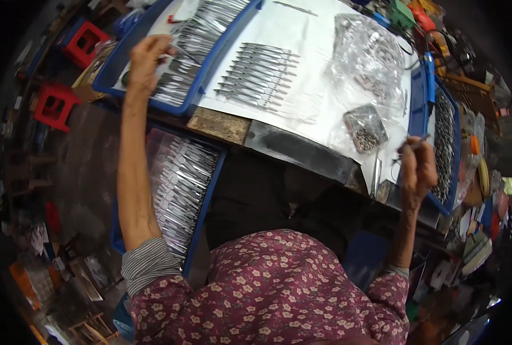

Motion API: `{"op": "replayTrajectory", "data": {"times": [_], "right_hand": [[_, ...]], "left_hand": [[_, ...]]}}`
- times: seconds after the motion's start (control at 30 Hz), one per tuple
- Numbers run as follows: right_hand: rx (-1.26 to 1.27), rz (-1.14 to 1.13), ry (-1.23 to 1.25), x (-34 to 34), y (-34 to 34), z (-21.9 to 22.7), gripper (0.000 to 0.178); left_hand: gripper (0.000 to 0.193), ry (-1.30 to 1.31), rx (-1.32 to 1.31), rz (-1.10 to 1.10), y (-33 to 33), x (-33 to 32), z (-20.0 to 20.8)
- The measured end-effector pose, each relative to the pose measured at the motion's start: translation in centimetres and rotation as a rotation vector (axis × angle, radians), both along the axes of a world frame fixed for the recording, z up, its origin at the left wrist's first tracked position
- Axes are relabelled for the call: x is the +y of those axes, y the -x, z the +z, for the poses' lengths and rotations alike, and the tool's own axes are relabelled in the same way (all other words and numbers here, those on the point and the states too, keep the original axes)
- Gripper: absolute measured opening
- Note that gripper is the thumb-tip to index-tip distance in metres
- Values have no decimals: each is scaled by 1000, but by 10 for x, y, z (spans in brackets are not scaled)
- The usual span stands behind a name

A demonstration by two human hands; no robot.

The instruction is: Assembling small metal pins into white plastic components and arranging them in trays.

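My left hand (146,63) is over the blue tray (194,92) at the far left, its thumb and fingers pinched at one end of a slim metal piece (187,56). Many similar silver pieces (207,29) lie heaped in that tray. On the white sheet (302,34) beside it, several slim pointed metal pieces (259,75) are lined up side by side. At the right, my right hand (420,167) is closed near the table's front edge, with a small dark thing (420,139) at its fingertips; its kind is too small to tell.
A small clear box (365,127) of tiny metal parts sits near a crumpled plastic bag (368,54). At the right stands a blue bin (454,149) of small metal parts. Below the table, another blue tray (213,184) holds silver pieces. Red stools (57,107) stand far left.
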State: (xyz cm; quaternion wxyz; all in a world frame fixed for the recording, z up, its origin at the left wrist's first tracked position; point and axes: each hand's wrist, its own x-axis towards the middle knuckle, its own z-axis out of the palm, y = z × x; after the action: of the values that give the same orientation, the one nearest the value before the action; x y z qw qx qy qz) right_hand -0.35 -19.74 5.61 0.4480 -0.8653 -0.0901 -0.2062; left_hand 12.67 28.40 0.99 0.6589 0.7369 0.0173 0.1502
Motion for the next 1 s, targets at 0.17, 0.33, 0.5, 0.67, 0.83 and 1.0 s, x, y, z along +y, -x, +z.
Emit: {"op": "replayTrajectory", "data": {"times": [0.17,0.33,0.5,0.67,0.83,1.0], "right_hand": [[413,98,-287,48,17,7,19],[563,320,-613,59,16,-14,26],[558,369,-687,69,19,-26,21],[606,405,-757,72,24,-35,13],[613,359,-711,67,31,-39,13],[534,237,-764,71,37,-43,29]], "left_hand": [[22,224,-398,-32,13,-8,47],[28,233,-429,-309,60,-90,89],[29,204,-87,-411,106,-181,55],[25,495,211,-623,127,-232,17],[20,645,260,-574,137,-255,-1],[21,516,326,-462,143,-259,-3]]}}
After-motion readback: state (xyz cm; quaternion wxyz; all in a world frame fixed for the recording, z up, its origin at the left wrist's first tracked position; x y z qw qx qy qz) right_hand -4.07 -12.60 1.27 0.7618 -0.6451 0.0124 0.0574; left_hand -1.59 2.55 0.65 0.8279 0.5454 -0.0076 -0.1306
